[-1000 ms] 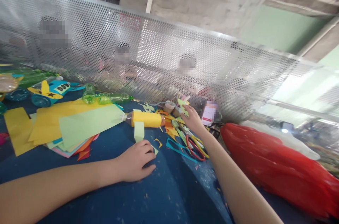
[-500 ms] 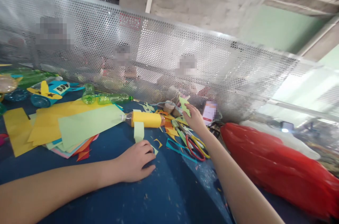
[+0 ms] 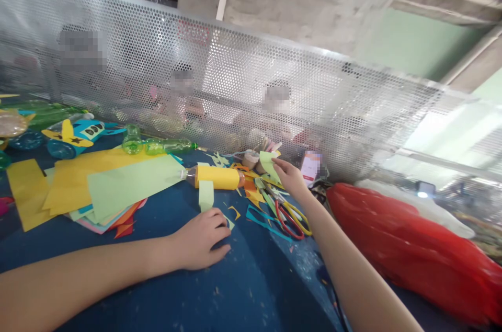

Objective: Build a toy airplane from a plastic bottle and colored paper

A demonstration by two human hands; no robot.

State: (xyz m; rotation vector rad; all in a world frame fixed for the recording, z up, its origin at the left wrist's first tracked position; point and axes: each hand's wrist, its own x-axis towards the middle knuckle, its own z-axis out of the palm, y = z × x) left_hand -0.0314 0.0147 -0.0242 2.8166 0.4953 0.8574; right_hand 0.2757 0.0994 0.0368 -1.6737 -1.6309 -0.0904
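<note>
Fingertips of the right hand [image 3: 289,174] are pinched together on a pale green paper piece [image 3: 268,163], holding it toward the surface's far edge, in front of small cups [image 3: 251,158]. Left hand [image 3: 204,240] lies palm down on the blue surface [image 3: 235,290], its fingers loosely bent, thumb apart, gripping nothing that shows; their tips reach the near end of a pale green strip [image 3: 206,194], though whether they press on it is unclear. Behind that strip, a yellow-wrapped bottle [image 3: 217,177] lies on its side, neck toward the surface's left side. Red-handled scissors [image 3: 289,222] and yellow-handled scissors [image 3: 301,218] rest among paper scraps [image 3: 254,193] below the right hand. Green bottles [image 3: 168,146] line the far edge, with stacked paper sheets [image 3: 74,180] nearer.
</note>
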